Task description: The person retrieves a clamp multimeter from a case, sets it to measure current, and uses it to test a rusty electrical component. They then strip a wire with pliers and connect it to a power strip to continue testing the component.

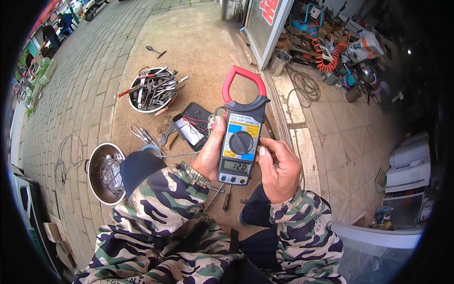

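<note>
A clamp meter (pixel 240 142) with a red jaw, a round dial and a small lit screen is held up in front of me, jaw pointing away. My left hand (pixel 209 154) grips its left side, thumb along the casing. A small pale part (pixel 215 117) shows by that hand's fingertips; I cannot make out what it is. Curled fingers of my right hand (pixel 280 170) meet the meter's right edge, with the thumb alongside. Behind the left hand lies an unfolded black case (pixel 201 113) with white paper and red leads. An adjustable wrench (pixel 166 134) and pliers (pixel 144 137) lie beside it.
A bowl of tools (pixel 153 92) stands ahead on the left. Nearer, a metal pan (pixel 98 189) holds a clear plastic bottle. Loose cable (pixel 61 173) lies on the paving. To the right are a door sill (pixel 302 151), a hose coil (pixel 307 87) and a cluttered workshop. A screwdriver (pixel 227 199) lies below the meter.
</note>
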`<state>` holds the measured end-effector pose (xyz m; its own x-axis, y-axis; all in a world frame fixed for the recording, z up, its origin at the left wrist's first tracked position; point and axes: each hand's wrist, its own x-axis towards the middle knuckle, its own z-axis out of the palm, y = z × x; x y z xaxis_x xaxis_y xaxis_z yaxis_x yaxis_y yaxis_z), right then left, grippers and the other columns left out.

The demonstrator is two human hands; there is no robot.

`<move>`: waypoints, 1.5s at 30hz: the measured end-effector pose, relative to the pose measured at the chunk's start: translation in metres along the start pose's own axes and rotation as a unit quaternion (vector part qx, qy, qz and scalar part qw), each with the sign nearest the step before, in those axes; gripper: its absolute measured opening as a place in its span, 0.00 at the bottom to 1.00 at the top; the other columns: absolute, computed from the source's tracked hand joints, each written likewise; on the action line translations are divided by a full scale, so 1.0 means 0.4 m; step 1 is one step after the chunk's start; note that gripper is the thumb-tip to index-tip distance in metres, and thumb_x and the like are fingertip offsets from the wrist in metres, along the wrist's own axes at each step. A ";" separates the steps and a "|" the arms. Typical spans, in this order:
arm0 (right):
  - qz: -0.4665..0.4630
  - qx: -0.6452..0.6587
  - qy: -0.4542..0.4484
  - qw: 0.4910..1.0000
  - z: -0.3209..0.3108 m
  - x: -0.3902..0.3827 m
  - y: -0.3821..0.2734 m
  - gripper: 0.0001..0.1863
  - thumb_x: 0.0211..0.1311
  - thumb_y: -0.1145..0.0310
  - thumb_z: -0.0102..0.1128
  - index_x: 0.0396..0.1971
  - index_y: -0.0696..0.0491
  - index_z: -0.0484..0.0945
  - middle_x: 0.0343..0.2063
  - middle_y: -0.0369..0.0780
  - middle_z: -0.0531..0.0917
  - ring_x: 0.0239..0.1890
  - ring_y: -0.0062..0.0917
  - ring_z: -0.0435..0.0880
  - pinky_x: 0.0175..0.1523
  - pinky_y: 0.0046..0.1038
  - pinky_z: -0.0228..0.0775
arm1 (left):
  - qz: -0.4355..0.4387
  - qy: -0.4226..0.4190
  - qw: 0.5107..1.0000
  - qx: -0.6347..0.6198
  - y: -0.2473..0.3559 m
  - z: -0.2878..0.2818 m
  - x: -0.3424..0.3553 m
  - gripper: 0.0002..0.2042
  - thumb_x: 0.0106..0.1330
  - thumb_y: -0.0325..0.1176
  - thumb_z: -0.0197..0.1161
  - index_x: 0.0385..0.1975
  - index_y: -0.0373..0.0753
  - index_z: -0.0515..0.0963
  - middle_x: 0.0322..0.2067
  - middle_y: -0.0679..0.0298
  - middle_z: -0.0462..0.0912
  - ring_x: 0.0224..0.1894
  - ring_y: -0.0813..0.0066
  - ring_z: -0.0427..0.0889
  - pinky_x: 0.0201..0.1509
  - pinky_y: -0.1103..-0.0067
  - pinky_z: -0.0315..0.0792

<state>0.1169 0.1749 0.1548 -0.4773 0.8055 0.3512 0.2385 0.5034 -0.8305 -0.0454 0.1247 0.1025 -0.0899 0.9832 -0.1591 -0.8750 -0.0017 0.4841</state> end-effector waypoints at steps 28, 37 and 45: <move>0.000 -0.003 -0.007 1.000 0.002 -0.002 0.006 0.11 0.65 0.80 0.63 0.47 0.61 0.83 0.31 0.43 0.81 0.30 0.28 0.83 0.35 0.29 0.74 | -0.019 0.002 1.000 -0.005 0.004 -0.008 -0.006 0.39 0.75 0.70 0.42 0.68 0.40 0.69 0.56 0.57 0.82 0.53 0.67 0.86 0.56 0.70 0.85; 0.142 0.125 0.007 0.982 0.009 -0.001 0.017 0.12 0.76 0.66 0.59 0.45 0.61 0.81 0.27 0.36 0.82 0.28 0.18 0.80 0.33 0.24 0.71 | -0.018 0.024 0.999 0.034 -0.002 -0.014 -0.004 0.38 0.76 0.68 0.41 0.70 0.40 0.68 0.61 0.54 0.81 0.58 0.62 0.84 0.61 0.64 0.82; 0.254 0.380 -0.123 0.881 0.055 -0.030 0.054 0.32 0.82 0.44 0.43 0.54 0.61 0.78 0.46 0.40 0.86 0.46 0.22 0.86 0.50 0.26 0.78 | 0.007 -0.053 0.998 0.015 -0.005 -0.035 0.016 0.43 0.74 0.71 0.43 0.72 0.37 0.66 0.63 0.49 0.77 0.62 0.56 0.81 0.66 0.59 0.78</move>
<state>0.1090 0.1693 0.1233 -0.6630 0.7275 -0.1766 -0.1170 -0.3337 -0.9354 -0.0509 0.1283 0.0886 -0.0503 0.9969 -0.0601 -0.8597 -0.0126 0.5107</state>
